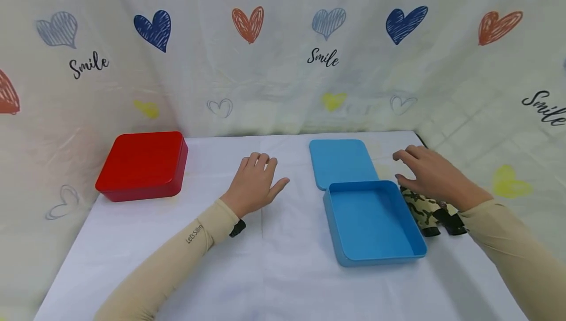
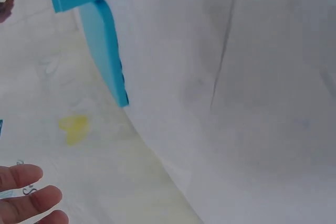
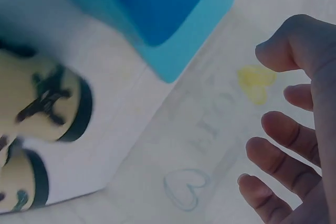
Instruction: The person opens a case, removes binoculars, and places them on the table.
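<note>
My left hand (image 1: pixel 253 184) hovers over the white table with its fingers spread loosely and nothing in them. In the left wrist view, only some of its fingertips show at the lower left. On the other side, my right hand (image 1: pixel 431 173) is raised above camouflage-patterned binoculars (image 1: pixel 422 210), fingers loosely bent and holding nothing. The hand and sleeve partly cover the binoculars; in the right wrist view their two barrels (image 3: pixel 47 98) have dark rims. Left of them stands a blue open box (image 1: pixel 376 222) with nothing inside. Its flat blue lid (image 1: pixel 342 161) lies just behind it.
A red closed box (image 1: pixel 143 163) sits at the table's far left. The white cloth-covered table (image 1: pixel 283 272) ends at a hanging curtain (image 1: pixel 283 75) printed with hearts and "Smile" at the back and sides.
</note>
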Demonstrator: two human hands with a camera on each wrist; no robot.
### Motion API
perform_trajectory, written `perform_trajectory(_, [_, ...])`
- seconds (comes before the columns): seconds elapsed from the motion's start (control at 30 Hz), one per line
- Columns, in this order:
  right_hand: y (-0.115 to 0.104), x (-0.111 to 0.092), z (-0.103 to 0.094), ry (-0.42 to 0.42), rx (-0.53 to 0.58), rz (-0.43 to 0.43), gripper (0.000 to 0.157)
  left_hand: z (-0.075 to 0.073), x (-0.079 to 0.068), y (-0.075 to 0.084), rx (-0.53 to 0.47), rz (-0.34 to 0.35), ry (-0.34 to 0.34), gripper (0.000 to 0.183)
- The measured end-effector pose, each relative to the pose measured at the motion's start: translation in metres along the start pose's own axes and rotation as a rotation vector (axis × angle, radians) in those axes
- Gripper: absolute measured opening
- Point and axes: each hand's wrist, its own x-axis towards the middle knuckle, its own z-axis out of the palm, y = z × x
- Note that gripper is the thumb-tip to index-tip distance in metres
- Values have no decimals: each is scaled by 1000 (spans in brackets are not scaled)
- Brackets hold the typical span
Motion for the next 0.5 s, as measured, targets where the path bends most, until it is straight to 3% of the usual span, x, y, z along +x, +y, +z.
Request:
perform_trajectory(0.2, [-16,23,-1,43,96,23,46,-12,-6,-23,18,-19,42,52])
perform_trajectory(0.5, [-43,60,3,42,217,42,46,-30,-19,-58,34,-88,-10,53])
